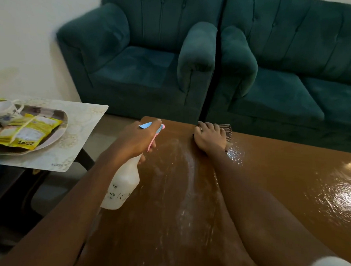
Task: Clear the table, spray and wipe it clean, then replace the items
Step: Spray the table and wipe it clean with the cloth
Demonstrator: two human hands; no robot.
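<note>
On wet table (pixel 281 158): cloth (pixel 226 129) under right hand (pixel 210 139); left hand (pixel 137 140) grips spray bottle (pixel 123 187).

Single head view looking forward and down, close over the table (pixel 280 169), sofas (pixel 194 62) lying beyond both hands

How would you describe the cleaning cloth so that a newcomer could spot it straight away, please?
Find the brown table before the green sofas. At its far edge, the right hand presses flat on a dark striped cloth. It is the only fabric there, beside wet spray patches.
</note>
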